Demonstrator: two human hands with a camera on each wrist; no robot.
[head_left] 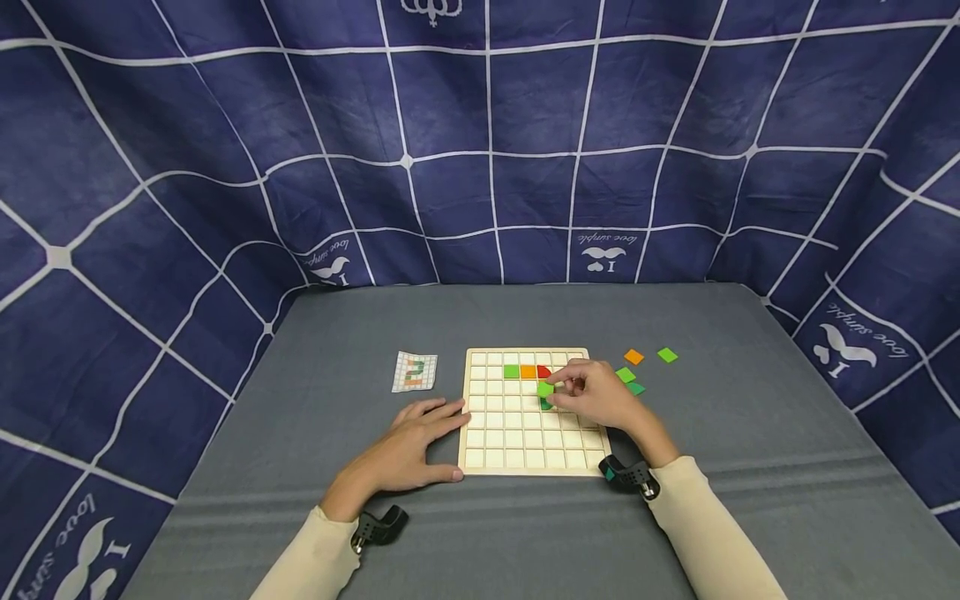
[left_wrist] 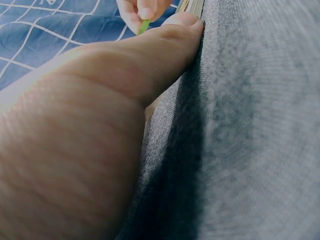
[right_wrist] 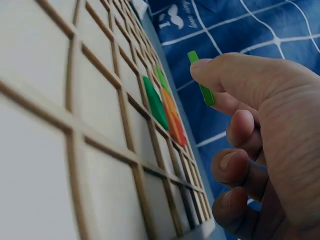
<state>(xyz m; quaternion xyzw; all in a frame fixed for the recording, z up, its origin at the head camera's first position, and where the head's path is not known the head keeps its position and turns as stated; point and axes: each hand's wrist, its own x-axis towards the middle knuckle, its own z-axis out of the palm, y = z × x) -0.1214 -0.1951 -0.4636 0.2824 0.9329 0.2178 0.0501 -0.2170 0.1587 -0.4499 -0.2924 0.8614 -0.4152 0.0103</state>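
Observation:
My right hand [head_left: 596, 396] pinches a light green square tile [right_wrist: 209, 97] between thumb and forefinger, the other fingers curled loosely. It hovers above the wooden grid board [head_left: 513, 437], the tile apart from the surface in the right wrist view. Set in one row of the board are a light green tile [head_left: 512, 372], an orange tile [head_left: 528, 372] and a red tile [head_left: 543, 372] with a rounded edge. A dark green tile [right_wrist: 156, 104] sits nearer me, partly hidden in the head view. My left hand [head_left: 411, 446] lies spread on the table, fingertips and thumb touching the board's left edge.
Right of the board lie loose tiles: an orange one [head_left: 633, 357], two light green ones [head_left: 667, 355] and a dark green one [head_left: 636, 388]. A printed grid card [head_left: 414, 372] rests at the board's upper left. Blue checked cloth [head_left: 525, 192] hangs around the grey table [head_left: 345, 333].

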